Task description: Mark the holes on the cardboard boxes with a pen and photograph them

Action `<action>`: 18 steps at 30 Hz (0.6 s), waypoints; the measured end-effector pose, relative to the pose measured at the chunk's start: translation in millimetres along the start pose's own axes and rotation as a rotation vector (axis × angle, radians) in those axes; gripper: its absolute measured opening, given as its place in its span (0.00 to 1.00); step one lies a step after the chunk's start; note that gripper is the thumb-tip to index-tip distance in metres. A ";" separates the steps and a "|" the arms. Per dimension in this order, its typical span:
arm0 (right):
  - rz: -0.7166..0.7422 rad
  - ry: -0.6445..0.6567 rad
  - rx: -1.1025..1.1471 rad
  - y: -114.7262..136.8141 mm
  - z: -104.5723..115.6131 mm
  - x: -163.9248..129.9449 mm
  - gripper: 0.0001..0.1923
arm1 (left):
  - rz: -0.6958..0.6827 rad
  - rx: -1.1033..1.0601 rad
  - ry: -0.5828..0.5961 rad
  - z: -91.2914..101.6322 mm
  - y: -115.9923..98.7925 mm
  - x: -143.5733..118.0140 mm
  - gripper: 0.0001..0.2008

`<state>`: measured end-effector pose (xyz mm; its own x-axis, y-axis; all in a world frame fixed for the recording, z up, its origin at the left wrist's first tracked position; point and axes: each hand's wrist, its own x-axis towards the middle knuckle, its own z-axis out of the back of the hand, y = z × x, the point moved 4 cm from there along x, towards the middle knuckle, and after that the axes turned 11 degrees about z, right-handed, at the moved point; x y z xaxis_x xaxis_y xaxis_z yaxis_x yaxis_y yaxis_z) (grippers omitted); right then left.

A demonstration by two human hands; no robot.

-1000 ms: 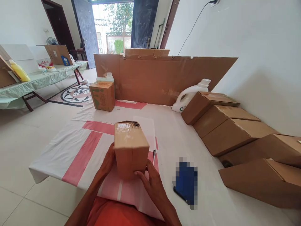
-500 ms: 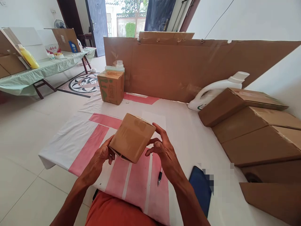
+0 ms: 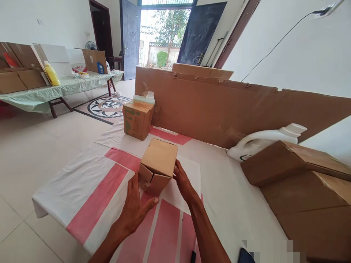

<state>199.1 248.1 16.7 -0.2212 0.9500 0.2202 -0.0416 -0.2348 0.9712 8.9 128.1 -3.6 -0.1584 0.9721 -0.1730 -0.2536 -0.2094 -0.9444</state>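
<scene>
A small cardboard box (image 3: 158, 166) sits tilted near the middle of the desk (image 3: 236, 204), on its white cloth with pink stripes, its near end flaps partly open toward the person. The left hand (image 3: 135, 208) is at the box's 7 o'clock, its grip wide: fingers spread flat against the near left face, thumb stretched under the lower edge. The right hand (image 3: 184, 182) is at the box's 4 o'clock, fingers pressed on the right side; how far they curl behind cannot be told. At 11 o'clock from the box stands a printed carton (image 3: 138, 119) with a bottle behind it. A tall cardboard sheet (image 3: 219, 106) stands across 12 o'clock. At 2 o'clock lies a white jug (image 3: 263, 143), touching the stacked brown boxes (image 3: 298, 182) at 3 o'clock.
</scene>
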 end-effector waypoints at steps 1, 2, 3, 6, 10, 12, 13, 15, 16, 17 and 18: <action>-0.015 0.030 -0.004 0.0 -1.9 -1.2 0.36 | 0.003 -0.021 -0.014 -4.8 3.1 -1.5 0.56; -0.040 0.047 -0.025 0.6 -4.4 -4.7 0.34 | -0.001 -0.045 -0.040 -8.3 5.9 -2.5 0.60; -0.063 0.047 -0.062 2.0 -7.5 -9.9 0.32 | -0.007 -0.068 -0.081 -9.6 8.4 -2.7 0.63; -0.087 0.026 -0.165 9.5 -24.0 -27.3 0.26 | -0.019 -0.140 -0.234 3.7 15.0 7.1 0.57; -0.016 0.066 -0.117 20.4 -61.6 -22.4 0.24 | -0.064 -0.206 -0.274 58.6 12.7 54.1 0.38; 0.039 0.076 -0.093 22.9 -80.1 -1.5 0.25 | -0.084 -0.249 -0.174 90.2 4.8 90.3 0.37; 0.065 0.078 -0.090 22.9 -88.6 12.2 0.27 | -0.088 -0.260 -0.128 104.9 -0.2 109.4 0.37; 0.100 0.087 -0.089 19.9 -104.4 42.1 0.29 | -0.093 -0.267 -0.062 128.6 -10.5 147.1 0.36; 0.108 0.092 -0.087 17.0 -111.7 56.7 0.31 | -0.099 -0.269 -0.047 137.4 -15.0 164.6 0.35; 0.114 0.096 -0.084 13.5 -118.3 70.4 0.31 | -0.108 -0.277 -0.039 143.8 -18.6 180.8 0.34; 0.116 0.098 -0.084 9.7 -124.4 82.6 0.32 | -0.118 -0.288 -0.034 148.1 -21.0 195.5 0.34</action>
<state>59.2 298.7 32.9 -0.3228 0.8919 0.3166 -0.0902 -0.3620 0.9278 -158.0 306.9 23.8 -0.1771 0.9828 -0.0529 0.0077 -0.0524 -0.9986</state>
